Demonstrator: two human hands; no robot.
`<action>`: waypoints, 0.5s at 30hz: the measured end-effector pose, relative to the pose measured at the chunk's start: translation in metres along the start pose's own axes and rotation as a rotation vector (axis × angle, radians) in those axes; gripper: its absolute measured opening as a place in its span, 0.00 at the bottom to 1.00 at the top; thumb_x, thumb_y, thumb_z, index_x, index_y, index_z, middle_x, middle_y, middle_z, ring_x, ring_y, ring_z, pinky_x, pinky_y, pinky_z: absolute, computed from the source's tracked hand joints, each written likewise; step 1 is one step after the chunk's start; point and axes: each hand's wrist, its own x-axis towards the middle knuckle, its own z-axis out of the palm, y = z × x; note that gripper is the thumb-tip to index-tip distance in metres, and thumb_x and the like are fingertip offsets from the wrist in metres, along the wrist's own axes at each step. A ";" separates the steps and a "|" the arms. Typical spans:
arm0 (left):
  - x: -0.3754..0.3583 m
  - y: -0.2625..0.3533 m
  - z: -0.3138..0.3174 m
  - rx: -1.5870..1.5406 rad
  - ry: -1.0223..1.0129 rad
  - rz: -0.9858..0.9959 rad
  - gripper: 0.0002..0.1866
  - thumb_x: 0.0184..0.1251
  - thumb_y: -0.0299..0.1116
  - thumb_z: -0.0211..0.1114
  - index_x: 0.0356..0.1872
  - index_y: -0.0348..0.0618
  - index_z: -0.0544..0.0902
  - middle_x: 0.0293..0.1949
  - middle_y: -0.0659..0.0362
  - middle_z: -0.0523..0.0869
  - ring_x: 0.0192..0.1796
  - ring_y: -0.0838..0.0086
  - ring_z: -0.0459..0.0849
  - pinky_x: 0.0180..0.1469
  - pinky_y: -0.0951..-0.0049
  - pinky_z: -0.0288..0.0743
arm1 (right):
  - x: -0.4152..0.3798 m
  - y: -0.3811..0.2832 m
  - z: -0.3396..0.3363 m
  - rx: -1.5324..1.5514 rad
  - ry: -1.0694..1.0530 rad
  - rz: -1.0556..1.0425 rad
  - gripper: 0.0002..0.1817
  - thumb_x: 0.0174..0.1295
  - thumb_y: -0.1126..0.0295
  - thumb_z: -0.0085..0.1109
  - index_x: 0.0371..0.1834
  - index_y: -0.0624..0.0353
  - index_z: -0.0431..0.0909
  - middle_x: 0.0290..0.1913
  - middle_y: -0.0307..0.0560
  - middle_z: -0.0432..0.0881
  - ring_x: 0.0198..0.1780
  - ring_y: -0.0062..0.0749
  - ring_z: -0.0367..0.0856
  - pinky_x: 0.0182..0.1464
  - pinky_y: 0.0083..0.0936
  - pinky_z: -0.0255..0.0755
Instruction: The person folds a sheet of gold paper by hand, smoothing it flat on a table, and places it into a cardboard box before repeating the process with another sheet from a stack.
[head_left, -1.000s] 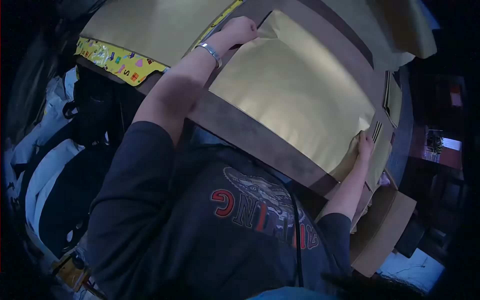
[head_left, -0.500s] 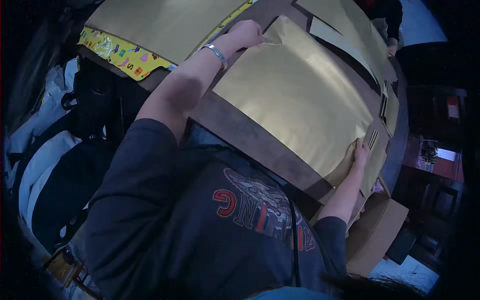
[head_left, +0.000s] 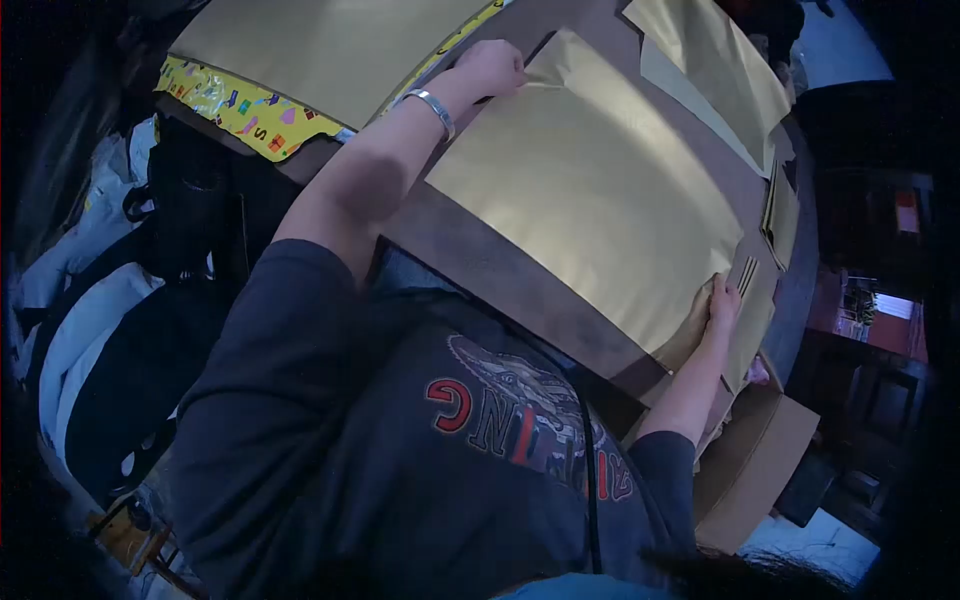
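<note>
A gold-coloured sheet of paper (head_left: 590,190) lies in front of me on a brown tabletop (head_left: 520,265). My left hand (head_left: 492,68), with a silver bracelet on the wrist, is closed on its far left corner, where the paper creases. At the near right edge, my right hand (head_left: 724,303) pinches the same sheet between thumb and fingers. The paper bends up slightly beside that hand. A stack of gold sheets (head_left: 750,325) lies partly beneath and beyond my right hand.
Another large gold sheet (head_left: 320,50) covers a yellow printed sheet (head_left: 245,105) at upper left. Across the table is a further gold sheet (head_left: 715,65) with a pale underside. An open cardboard box (head_left: 755,470) stands at lower right. Dark bags (head_left: 215,210) are at left.
The gold sheet across the table has shifted and flattened out, and the other person's hand beside it is less visible. My own hands and their sheet stay almost still.
</note>
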 end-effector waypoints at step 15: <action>0.000 -0.002 0.002 0.014 0.054 0.057 0.10 0.52 0.41 0.71 0.34 0.50 0.88 0.35 0.56 0.89 0.42 0.62 0.87 0.46 0.62 0.80 | -0.003 -0.005 0.000 -0.097 -0.005 -0.005 0.22 0.64 0.54 0.61 0.37 0.68 0.82 0.32 0.47 0.83 0.36 0.32 0.78 0.44 0.33 0.72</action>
